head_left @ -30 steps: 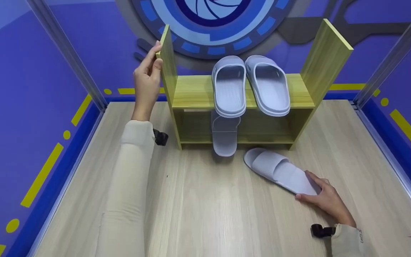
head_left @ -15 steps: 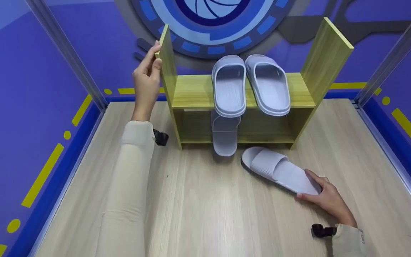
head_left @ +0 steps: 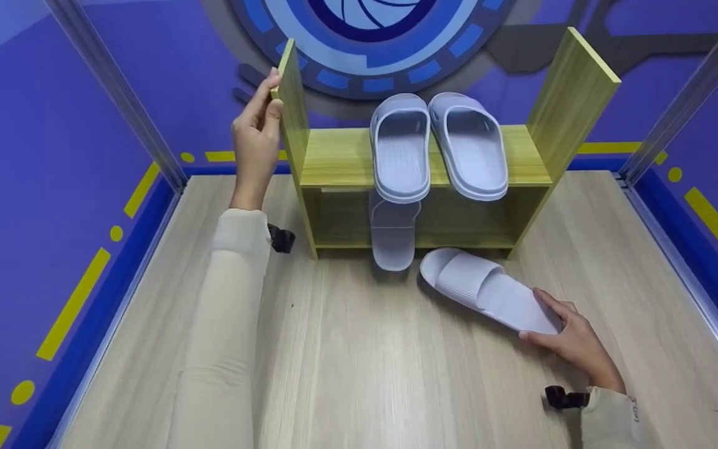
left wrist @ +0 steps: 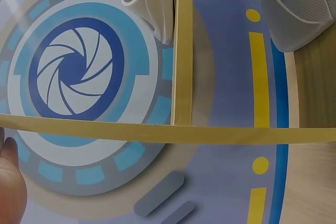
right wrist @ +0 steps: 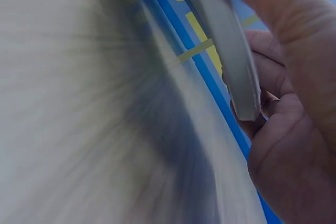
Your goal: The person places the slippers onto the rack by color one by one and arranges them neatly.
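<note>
In the head view my right hand (head_left: 580,346) grips the heel end of a light grey slide slipper (head_left: 515,302), thumb on the near side and fingers on the far side. The slipper's toe points up-left toward the rack; in the right wrist view its sole edge (right wrist: 239,72) is tilted off the floor. My left hand (head_left: 258,140) holds the front edge of the left side panel of a wooden shoe rack (head_left: 334,156). A matching slide slipper (head_left: 393,246) sits on the lower shelf, its heel jutting out. Two grey clogs (head_left: 401,153) stand side by side on the upper shelf.
Right of the lower slipper is the open lower shelf bay (head_left: 465,221). The rack's right side panel (head_left: 574,106) rises at the right. Purple-blue walls (head_left: 53,187) with metal corner posts bound the wood-look floor (head_left: 359,362).
My right hand has lifted the slide slipper slightly, and its toe has shifted up and a little left toward the rack. The left hand stays on the side panel.
</note>
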Demonstrator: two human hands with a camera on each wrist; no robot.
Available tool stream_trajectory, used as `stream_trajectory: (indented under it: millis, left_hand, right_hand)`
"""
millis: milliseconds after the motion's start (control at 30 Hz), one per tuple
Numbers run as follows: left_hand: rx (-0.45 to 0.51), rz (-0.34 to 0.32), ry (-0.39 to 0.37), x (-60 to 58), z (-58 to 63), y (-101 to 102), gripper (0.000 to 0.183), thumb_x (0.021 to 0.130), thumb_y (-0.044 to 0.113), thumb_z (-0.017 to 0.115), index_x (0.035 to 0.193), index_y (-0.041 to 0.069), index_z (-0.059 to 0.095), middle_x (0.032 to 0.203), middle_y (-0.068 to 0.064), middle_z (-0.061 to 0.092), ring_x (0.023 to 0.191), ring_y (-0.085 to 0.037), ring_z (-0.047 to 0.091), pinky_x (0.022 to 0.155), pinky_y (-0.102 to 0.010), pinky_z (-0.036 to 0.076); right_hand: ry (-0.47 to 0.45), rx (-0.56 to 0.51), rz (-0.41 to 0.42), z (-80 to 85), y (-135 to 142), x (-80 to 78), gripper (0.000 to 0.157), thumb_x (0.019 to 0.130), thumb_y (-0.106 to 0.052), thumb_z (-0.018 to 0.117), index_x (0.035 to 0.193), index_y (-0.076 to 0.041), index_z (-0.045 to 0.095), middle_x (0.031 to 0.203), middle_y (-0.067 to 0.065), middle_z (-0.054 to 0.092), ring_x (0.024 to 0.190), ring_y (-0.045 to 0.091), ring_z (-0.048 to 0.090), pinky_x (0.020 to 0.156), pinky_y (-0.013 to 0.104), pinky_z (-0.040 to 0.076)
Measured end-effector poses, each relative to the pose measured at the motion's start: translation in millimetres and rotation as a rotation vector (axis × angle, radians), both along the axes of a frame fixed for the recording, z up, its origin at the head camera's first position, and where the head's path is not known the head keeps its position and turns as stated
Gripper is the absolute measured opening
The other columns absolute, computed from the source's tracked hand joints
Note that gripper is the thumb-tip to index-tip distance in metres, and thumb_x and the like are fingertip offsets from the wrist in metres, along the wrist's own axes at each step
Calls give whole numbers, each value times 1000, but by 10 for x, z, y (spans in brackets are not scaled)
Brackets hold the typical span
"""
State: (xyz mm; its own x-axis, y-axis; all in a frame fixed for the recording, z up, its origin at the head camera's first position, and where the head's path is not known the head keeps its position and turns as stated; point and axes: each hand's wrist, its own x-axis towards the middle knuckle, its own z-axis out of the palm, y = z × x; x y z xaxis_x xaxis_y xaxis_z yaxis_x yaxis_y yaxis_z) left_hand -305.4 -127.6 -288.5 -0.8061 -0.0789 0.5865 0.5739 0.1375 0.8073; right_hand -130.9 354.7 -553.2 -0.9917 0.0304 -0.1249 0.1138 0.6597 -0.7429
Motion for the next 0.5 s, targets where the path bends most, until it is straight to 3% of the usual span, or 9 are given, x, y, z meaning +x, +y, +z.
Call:
stream_trajectory:
  millis: [300,500]
  left_hand:
    - [15,-9,-15,2,-2,0,41,97,11,51,138,5,52,148,-8,45,135,-10,45,108,-25,40]
    - [14,-10,-16,1,-4,0,41,97,11,51,138,5,52,148,-6,45,135,-9,44,108,-25,39]
  right_hand:
    - [12,4,-18,105,-13,-20,101,71,-38,84,153,-17,28,143,29,34,131,43,32,107,64,27]
    - [53,1,-48,113,-48,-40,99,71,-37,85,152,-18,31,140,27,37,127,41,36,103,58,31]
